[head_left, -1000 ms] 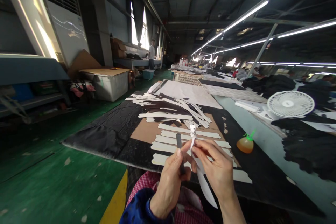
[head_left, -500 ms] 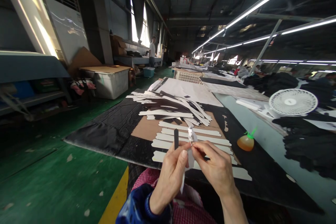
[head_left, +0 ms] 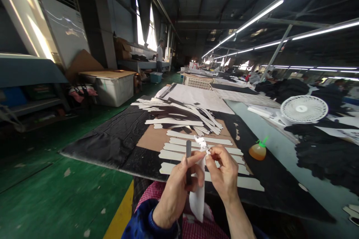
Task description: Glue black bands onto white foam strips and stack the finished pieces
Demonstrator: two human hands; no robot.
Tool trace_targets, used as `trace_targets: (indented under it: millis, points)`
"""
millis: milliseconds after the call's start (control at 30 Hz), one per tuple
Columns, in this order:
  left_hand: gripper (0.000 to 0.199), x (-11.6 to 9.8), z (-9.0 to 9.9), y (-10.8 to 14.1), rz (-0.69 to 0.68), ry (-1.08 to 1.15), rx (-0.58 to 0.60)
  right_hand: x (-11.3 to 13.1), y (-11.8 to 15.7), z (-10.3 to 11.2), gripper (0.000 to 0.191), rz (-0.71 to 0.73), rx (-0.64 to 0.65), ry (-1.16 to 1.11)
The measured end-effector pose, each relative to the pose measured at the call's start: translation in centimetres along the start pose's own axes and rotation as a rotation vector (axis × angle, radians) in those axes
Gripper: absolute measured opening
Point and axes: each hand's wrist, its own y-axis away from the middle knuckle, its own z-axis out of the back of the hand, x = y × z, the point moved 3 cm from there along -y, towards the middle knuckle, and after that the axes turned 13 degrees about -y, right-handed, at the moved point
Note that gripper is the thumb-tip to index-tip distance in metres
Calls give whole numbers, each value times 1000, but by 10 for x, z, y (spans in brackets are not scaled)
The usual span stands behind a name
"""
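My left hand (head_left: 179, 183) is closed around a dark grey flat stick (head_left: 188, 153) with a rounded end, which stands upright out of the fingers. The same hand also grips a thin white strip (head_left: 198, 198) that hangs below the fingers over my lap. Above them the strip's upper end is crumpled and twisted. My right hand (head_left: 224, 171) pinches the strip between thumb and fingertips, touching the left fingertips. Beneath and beyond both hands, several pale strips with notched ends (head_left: 203, 147) lie in rows on a brown cardboard sheet (head_left: 147, 140).
A heap of white and dark strips (head_left: 179, 114) lies behind the rows. On the right are a bottle of orange liquid (head_left: 257, 151) with a green nozzle, a white fan (head_left: 304, 109) and black cloth (head_left: 322, 157). A white bin (head_left: 117, 89) stands left; a person (head_left: 159, 56) stands far back.
The right hand has turned and lifted slightly with its pinch on the strip. More of the strip's crumpled end shows above, and the hanging part has swung flat to view.
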Motion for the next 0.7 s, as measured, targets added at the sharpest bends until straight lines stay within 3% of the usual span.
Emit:
trace_targets:
  millis: [267,467,567,633,700]
  points:
    - [61,1,-1,0,207,409,117,-8,9,0,16,-267,-40,-309]
    - [60,-1,-4,1,202,386,152,-10,12,-1,23,-374,-59,-483]
    - [61,-5,-2,1,119,270,102,-9,8,0,16,-284,-46,-418]
    - [61,-8,2,2,57,136,38,-5,3,0,5,-132,-7,-301]
    - [60,-8,6,3,16,-36,-22,1,0,1,9,46,40,-177]
